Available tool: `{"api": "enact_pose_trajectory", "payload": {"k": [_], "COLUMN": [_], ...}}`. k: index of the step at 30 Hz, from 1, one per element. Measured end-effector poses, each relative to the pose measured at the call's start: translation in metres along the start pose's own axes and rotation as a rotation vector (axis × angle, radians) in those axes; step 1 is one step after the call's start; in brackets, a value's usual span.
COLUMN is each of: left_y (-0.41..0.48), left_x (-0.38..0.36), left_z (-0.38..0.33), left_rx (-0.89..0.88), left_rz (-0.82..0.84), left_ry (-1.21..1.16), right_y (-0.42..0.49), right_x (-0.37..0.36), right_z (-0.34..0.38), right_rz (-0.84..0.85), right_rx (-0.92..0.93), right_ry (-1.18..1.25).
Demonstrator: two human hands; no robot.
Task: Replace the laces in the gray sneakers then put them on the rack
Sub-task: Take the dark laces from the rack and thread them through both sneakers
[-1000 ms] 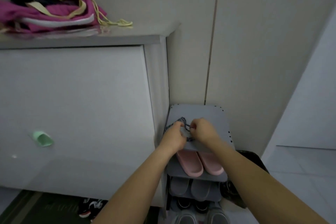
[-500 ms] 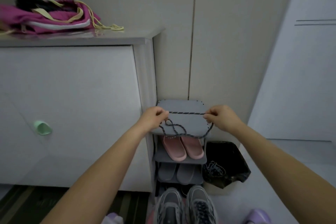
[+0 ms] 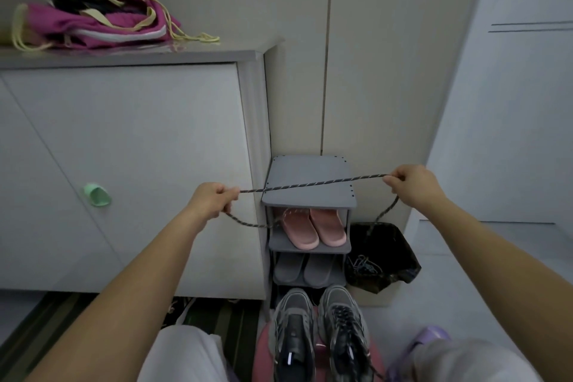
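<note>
Both my hands are raised before the rack [image 3: 310, 169]. My left hand [image 3: 214, 200] and my right hand [image 3: 412, 184] each pinch the speckled lace [image 3: 310, 185], and the stretch between them runs taut across the rack's top shelf. Slack droops below each fist. The gray sneakers [image 3: 319, 329] sit side by side near my knees, toes toward the rack, on something pink; the left one shows a bare tongue. Pink slippers [image 3: 313, 226] fill the second shelf.
</note>
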State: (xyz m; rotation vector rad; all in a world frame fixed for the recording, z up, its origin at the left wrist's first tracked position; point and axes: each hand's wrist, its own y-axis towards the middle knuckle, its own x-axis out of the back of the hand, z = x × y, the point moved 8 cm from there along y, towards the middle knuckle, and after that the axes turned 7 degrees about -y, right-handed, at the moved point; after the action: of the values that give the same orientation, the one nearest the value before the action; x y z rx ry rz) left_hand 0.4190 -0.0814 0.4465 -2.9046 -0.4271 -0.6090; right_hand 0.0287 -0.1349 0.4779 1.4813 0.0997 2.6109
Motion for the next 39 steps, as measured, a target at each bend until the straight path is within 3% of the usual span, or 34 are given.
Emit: {"api": "enact_pose_trajectory", "payload": {"k": [3, 8, 11, 15, 23, 28, 31, 35, 39], "left_y": [-0.007, -0.033, -0.041, -0.038, -0.033, -0.032, -0.032, -0.049, -0.062], "left_x": [-0.008, -0.084, -0.104, -0.086, -0.049, -0.058, -0.071, -0.111, -0.151], "left_z": [-0.004, -0.05, -0.059, -0.03, 0.096, 0.112, 0.097, 0.067, 0.072], "left_rx": [-0.015, -0.178, -0.207, -0.114, 0.238, 0.323, 0.258, 0.065, 0.016], "left_rz": [0.023, 0.334, 0.371, 0.329, 0.248, 0.158, 0.1, 0.29, 0.45], "left_ry": [0.042, 0.092, 0.099, 0.046, 0.081, -0.122, -0.206, -0.147, -0.131], "right_y": [-0.009, -0.059, -0.068, -0.05, -0.035, -0.052, -0.06, -0.07, -0.074], "right_x": [-0.015, -0.072, -0.095, -0.097, -0.115, -0.148, -0.154, -0.173, -0.189], "right_z": [0.02, 0.113, 0.137, 0.096, -0.003, 0.009, 0.036, 0.058, 0.069], "right_rz": [0.103, 0.415, 0.411, 0.335, 0.397, 0.56, 0.592, 0.658, 0.678], "right_rx": [0.043, 0.346, 0.436, 0.306, 0.016, -0.042, -0.036, -0.094, -0.114], "right_ry": [-0.01, 0.081, 0.018, 0.013, -0.1, 0.199, 0.383, 0.624, 0.732]}}
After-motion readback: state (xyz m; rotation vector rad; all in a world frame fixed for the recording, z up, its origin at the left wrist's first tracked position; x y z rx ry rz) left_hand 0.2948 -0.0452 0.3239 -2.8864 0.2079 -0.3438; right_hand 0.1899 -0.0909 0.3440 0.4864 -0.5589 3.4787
